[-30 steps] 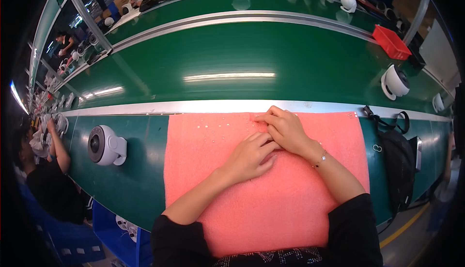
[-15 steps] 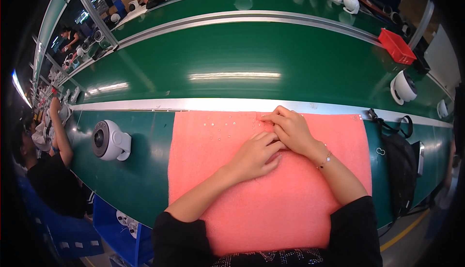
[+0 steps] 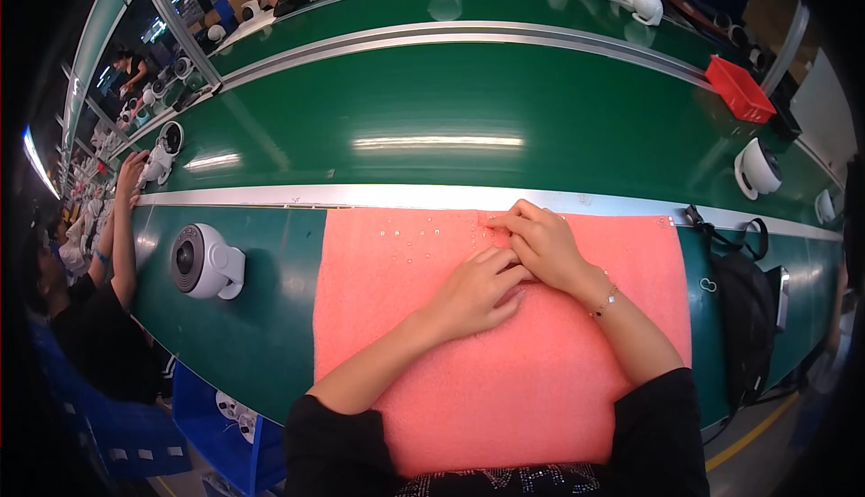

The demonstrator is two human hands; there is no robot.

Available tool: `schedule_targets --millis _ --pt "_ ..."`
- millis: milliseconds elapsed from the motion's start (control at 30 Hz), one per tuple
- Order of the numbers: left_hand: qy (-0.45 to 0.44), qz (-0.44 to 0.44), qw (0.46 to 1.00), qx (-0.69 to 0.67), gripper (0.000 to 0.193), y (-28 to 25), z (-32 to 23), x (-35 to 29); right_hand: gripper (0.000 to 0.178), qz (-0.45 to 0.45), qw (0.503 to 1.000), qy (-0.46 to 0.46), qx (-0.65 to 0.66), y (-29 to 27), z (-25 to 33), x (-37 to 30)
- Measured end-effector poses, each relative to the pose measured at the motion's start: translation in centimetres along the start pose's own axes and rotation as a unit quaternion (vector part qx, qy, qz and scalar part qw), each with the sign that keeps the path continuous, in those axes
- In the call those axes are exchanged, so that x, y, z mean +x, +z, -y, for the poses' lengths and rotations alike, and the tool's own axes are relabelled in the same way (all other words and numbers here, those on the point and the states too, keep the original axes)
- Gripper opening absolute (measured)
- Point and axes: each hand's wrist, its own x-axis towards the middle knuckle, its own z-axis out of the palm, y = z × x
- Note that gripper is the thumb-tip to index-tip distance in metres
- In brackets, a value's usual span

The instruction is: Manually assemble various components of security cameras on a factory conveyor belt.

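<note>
My left hand (image 3: 487,294) rests on a pink towel (image 3: 505,398), its fingers loosely bent with gaps between them. Just above it and to the right, my right hand (image 3: 543,243) lies on the same towel with its index finger stretched leftward. The two hands meet, left fingertips beside the right palm. Several tiny shiny pieces (image 3: 408,243) are scattered on the towel left of my right fingertips, too small to name. Nothing shows in either hand, though the undersides of the fingers are hidden.
A white round-headed camera (image 3: 205,261) stands left of the towel. To the right lies a black bag (image 3: 746,317). Beyond the metal rail runs a green conveyor belt (image 3: 432,91), carrying a white camera (image 3: 757,168) and a red bin (image 3: 741,90). A co-worker (image 3: 99,335) sits at the left.
My hands have stayed put. At the left, the co-worker's hand has come up to a white camera now on the belt. The camera on the far belt has shifted slightly left.
</note>
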Motion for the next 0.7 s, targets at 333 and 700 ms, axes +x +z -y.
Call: schedule_targets --millis 333,700 --pt "0.001 -0.003 1.0 -0.004 0.024 -0.04 -0.16 0.06 0.027 -0.014 1.0 -0.005 0.004 0.12 -0.11 -0.03" --pt "0.004 -0.007 1.0 -0.003 0.025 0.0 -0.07 0.01 0.027 -0.017 1.0 -0.007 0.006 0.17 -0.03 0.02"
